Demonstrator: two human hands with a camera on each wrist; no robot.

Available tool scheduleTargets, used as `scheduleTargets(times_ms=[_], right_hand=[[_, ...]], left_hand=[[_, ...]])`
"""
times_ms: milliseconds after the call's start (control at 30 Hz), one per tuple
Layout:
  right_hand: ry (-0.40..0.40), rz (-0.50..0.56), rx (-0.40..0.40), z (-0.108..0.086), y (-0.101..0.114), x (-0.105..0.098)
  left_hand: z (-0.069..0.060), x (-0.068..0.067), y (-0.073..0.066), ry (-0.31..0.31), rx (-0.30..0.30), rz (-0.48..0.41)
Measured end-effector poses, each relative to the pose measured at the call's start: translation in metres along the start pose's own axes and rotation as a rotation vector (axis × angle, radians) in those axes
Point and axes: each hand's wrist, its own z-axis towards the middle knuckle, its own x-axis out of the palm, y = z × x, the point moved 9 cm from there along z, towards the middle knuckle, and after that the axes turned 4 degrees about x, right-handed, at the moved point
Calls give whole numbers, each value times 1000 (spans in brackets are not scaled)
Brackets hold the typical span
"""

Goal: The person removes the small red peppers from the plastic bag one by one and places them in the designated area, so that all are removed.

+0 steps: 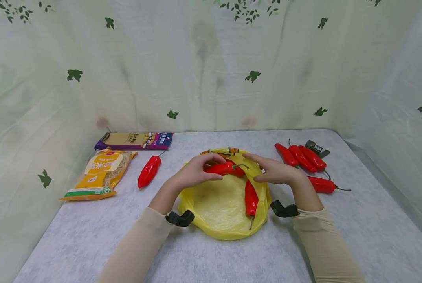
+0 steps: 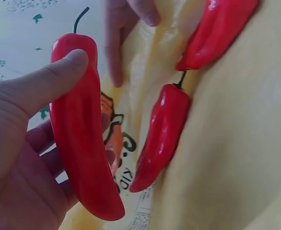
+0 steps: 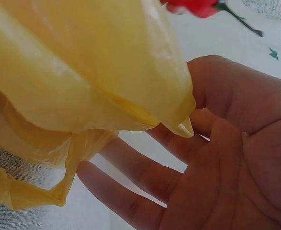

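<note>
My left hand (image 1: 196, 169) grips a red chili pepper (image 2: 80, 134) with a dark curved stem, holding it above an open yellow plastic bag (image 1: 219, 232). In the left wrist view the thumb lies along the pepper and the fingers curl behind it. Inside the bag, one red pepper (image 1: 251, 199) lies along the right side, and another red pepper (image 2: 164, 132) is farther back, partly covered by the held one in the head view. My right hand (image 1: 279, 171) is at the bag's right rim, its fingers spread and touching the plastic.
To the right lie several red peppers (image 1: 304, 158), one pepper (image 1: 322, 184) nearer, and a small black packet (image 1: 317, 149). At left are a single red pepper (image 1: 149, 171), an orange grain bag (image 1: 101, 173) and a long purple-and-tan packet (image 1: 134, 140). A leaf-print curtain (image 1: 211, 78) encloses the table.
</note>
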Motion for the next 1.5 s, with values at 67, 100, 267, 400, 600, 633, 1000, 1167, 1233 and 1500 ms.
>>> scheduleTargets(times_ms=[67,100,267,400,600,633,1000,1167,1233,1500], right_hand=[[2,-2,5,1,-1,1],[1,-4,5,1,-1,1],[-1,-11,-8,1,0,2],[-5,-14,-13,2,-1,3],[-5,-14,-10,3,-2,3],[-3,-10,-2,2,-2,3],[-3,6,27,2,-4,4],[-7,-2,27,3,-3,4],[-9,-2,23,3,-3,4],[-5,-16,1,2,-1,4]], left_hand=[[-3,-6,0,-23,-11,-27],[-5,-10,-1,-39,-13,-38],[-17,-33,-6,-139,-21,-112],[-29,-55,-5,-225,-41,-118],[-42,-80,6,-362,-98,-101],[-44,-82,9,-381,-108,-104],[-56,-103,45,-551,-261,-165],[-62,-110,60,-588,-327,-160],[-64,-112,66,-599,-347,-154],[-66,-112,92,-599,-411,-121]])
